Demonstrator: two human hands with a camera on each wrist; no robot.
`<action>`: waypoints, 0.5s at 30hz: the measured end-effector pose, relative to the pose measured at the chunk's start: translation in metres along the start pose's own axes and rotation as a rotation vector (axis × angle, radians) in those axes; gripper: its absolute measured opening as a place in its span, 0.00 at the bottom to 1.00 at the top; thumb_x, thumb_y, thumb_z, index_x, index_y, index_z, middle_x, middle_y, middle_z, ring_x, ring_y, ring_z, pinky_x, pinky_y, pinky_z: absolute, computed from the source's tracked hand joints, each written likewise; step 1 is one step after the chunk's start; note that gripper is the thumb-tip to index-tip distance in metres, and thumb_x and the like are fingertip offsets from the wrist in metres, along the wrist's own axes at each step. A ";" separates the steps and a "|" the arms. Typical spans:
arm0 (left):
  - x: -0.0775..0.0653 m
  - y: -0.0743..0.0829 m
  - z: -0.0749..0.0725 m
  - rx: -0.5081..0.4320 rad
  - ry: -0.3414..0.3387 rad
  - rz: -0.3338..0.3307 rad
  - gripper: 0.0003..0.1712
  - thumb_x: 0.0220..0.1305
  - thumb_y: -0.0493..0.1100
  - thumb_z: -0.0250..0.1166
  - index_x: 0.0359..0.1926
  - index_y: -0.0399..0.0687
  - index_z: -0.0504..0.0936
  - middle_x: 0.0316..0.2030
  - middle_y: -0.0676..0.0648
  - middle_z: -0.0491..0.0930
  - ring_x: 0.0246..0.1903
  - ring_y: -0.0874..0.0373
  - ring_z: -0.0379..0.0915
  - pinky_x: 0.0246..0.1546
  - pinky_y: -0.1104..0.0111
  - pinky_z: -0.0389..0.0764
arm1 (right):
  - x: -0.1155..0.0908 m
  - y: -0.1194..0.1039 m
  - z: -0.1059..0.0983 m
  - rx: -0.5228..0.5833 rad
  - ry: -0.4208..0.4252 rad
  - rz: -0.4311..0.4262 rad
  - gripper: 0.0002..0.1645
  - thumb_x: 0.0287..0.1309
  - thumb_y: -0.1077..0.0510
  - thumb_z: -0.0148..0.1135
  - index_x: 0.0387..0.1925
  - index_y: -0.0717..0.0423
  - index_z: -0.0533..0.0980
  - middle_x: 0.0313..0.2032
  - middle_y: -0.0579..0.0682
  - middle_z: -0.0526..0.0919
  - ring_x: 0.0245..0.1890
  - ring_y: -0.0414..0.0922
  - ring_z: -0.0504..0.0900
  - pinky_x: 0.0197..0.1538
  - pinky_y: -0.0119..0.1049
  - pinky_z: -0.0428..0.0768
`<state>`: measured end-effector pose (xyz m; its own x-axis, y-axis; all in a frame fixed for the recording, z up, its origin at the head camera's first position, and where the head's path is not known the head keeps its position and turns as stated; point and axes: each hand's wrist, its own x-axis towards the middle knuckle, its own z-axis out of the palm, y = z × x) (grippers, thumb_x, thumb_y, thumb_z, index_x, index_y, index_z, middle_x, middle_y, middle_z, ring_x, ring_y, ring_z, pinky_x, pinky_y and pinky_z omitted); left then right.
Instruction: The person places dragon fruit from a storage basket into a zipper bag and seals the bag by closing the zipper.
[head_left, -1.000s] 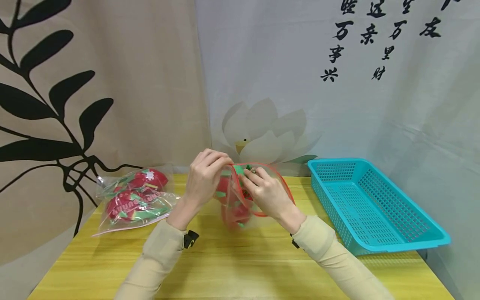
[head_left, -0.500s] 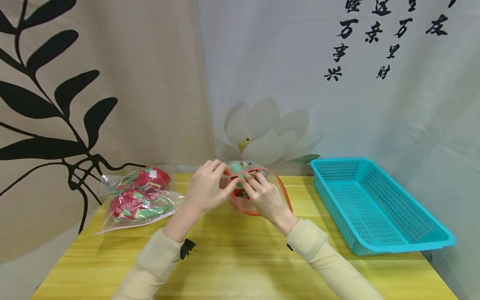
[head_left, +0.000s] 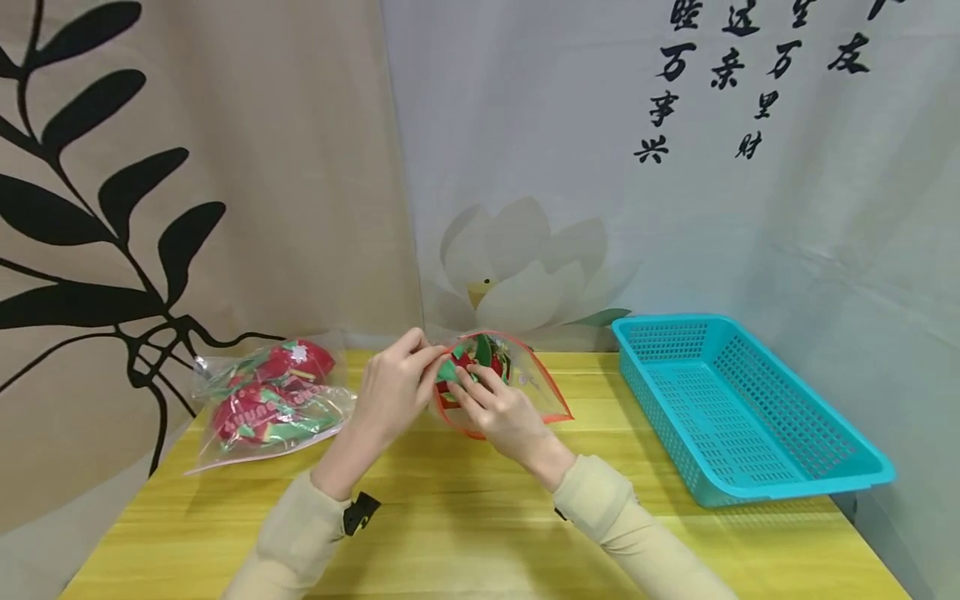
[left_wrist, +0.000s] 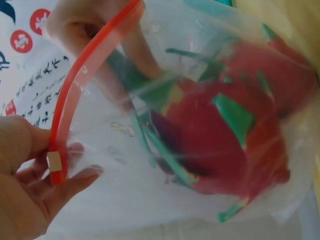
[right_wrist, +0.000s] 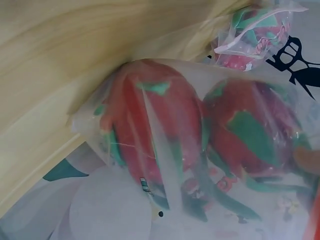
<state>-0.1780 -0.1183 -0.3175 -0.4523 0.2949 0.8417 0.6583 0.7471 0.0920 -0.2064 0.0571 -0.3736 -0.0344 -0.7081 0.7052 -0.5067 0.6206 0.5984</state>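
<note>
My left hand (head_left: 393,379) pinches the red zip edge of a clear zip bag (head_left: 542,387), close to its pale slider (left_wrist: 54,161). Two red dragon fruits with green scales lie inside: the nearer dragon fruit (left_wrist: 210,145) and the farther dragon fruit (left_wrist: 270,70) in the left wrist view. The bag's mouth gapes toward the head camera. My right hand (head_left: 502,412) reaches into it, fingers and thumb either side of a green scale at the nearer fruit's end. In the right wrist view only a fingertip (right_wrist: 307,160) of it shows, beside one fruit.
Another clear bag (head_left: 273,408) of dragon fruits with a pale zip edge lies on the left of the wooden table (head_left: 420,533). A turquoise perforated basket (head_left: 750,425) stands at the right. A printed cloth (head_left: 540,150) hangs behind.
The bag has tilted, so its mouth now faces the head camera and fruit shows through it. My left hand has drawn its edge left and the opening is wider.
</note>
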 end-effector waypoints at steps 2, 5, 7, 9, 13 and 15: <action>-0.001 0.002 0.003 -0.018 0.021 0.025 0.03 0.53 0.30 0.69 0.31 0.36 0.87 0.22 0.49 0.69 0.14 0.62 0.64 0.14 0.79 0.62 | 0.001 -0.001 0.002 -0.020 -0.005 -0.005 0.14 0.52 0.62 0.67 0.43 0.53 0.84 0.45 0.49 0.87 0.45 0.45 0.82 0.41 0.25 0.83; 0.000 0.004 0.008 -0.042 0.050 0.063 0.04 0.50 0.27 0.68 0.30 0.34 0.86 0.23 0.48 0.69 0.15 0.61 0.64 0.15 0.78 0.63 | 0.003 -0.004 0.003 -0.043 -0.018 0.003 0.16 0.47 0.59 0.71 0.42 0.54 0.84 0.43 0.48 0.87 0.44 0.44 0.82 0.39 0.24 0.83; 0.001 0.006 0.011 -0.052 0.057 0.083 0.04 0.50 0.26 0.67 0.29 0.34 0.86 0.23 0.48 0.70 0.15 0.61 0.65 0.15 0.78 0.64 | 0.005 -0.006 0.005 -0.048 -0.031 0.015 0.16 0.47 0.58 0.72 0.41 0.55 0.84 0.42 0.47 0.87 0.43 0.44 0.82 0.39 0.24 0.83; 0.001 0.007 0.013 -0.067 0.060 0.090 0.05 0.50 0.25 0.67 0.28 0.34 0.86 0.24 0.47 0.71 0.15 0.60 0.64 0.15 0.78 0.65 | 0.005 -0.007 0.007 -0.050 -0.049 0.029 0.16 0.47 0.58 0.72 0.41 0.54 0.84 0.42 0.47 0.87 0.43 0.44 0.82 0.38 0.25 0.83; 0.004 0.005 0.018 -0.096 0.063 0.068 0.03 0.52 0.27 0.68 0.29 0.33 0.86 0.24 0.46 0.72 0.15 0.61 0.65 0.15 0.79 0.66 | 0.000 -0.004 0.014 -0.021 -0.085 0.046 0.19 0.48 0.61 0.70 0.46 0.55 0.82 0.46 0.48 0.86 0.47 0.45 0.82 0.46 0.27 0.82; 0.007 0.003 0.020 -0.102 0.068 0.048 0.02 0.53 0.29 0.68 0.30 0.33 0.86 0.24 0.46 0.73 0.16 0.61 0.67 0.16 0.78 0.67 | -0.004 0.001 0.016 0.001 -0.098 0.040 0.22 0.48 0.62 0.70 0.49 0.54 0.81 0.49 0.48 0.85 0.50 0.45 0.81 0.52 0.29 0.80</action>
<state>-0.1914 -0.1025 -0.3226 -0.3794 0.2855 0.8801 0.7373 0.6679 0.1012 -0.2208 0.0553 -0.3821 -0.1385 -0.7125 0.6878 -0.5041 0.6485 0.5703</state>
